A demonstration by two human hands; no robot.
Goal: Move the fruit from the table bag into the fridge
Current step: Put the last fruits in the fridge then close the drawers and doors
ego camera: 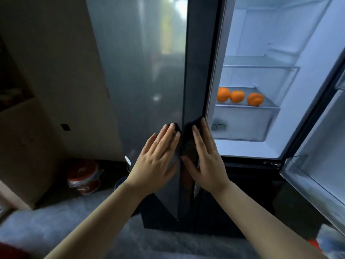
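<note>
Three oranges [237, 96] on fridge shelf [270, 104]; left hand [156, 161] and right hand [207, 163] flat on door [141, 71], fingers [168, 135] straight

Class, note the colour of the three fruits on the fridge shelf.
The fruits are orange, shown best in the head view.

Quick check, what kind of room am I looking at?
Probably a home kitchen: a two-door fridge with one door open, three oranges on a lit shelf, a red bucket on the floor.
</note>
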